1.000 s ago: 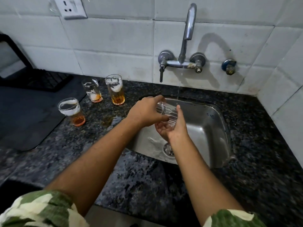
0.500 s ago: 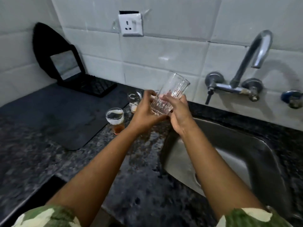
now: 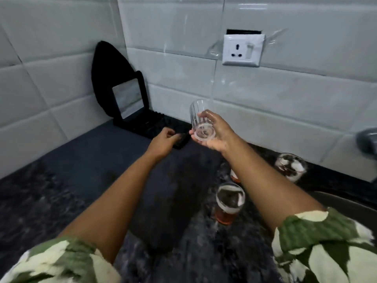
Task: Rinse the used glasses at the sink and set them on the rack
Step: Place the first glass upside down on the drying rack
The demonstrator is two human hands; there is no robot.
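— Gripping a clear ribbed glass (image 3: 201,123) in the right hand (image 3: 217,135), fingers wrapped round its lower part, base turned toward the camera, rim tilted up and away.

— And the left hand (image 3: 163,142)?

— Hovering empty, fingers loosely curled, just left of the glass and apart from it, over the near edge of the black rack (image 3: 151,124).

— Where exactly, that glass?

— Up in the air, above the right end of the rack, touching nothing but the right hand.

— Around the hands?

— Lying flat under them, a dark mat (image 3: 98,158) on the speckled worktop (image 3: 30,205). Standing behind the rack, in the tiled corner, a black upright panel (image 3: 108,64).

— Other glasses?

— Standing on the worktop by the right forearm: one used glass (image 3: 229,203) with amber liquid and foam, a foamy glass (image 3: 290,166) nearer the wall, and another mostly hidden behind the arm. Showing at the right edge, only the sink rim (image 3: 346,203) and a blurred bit of the tap (image 3: 367,141). Fixed on the wall tiles above, a white socket (image 3: 241,50).
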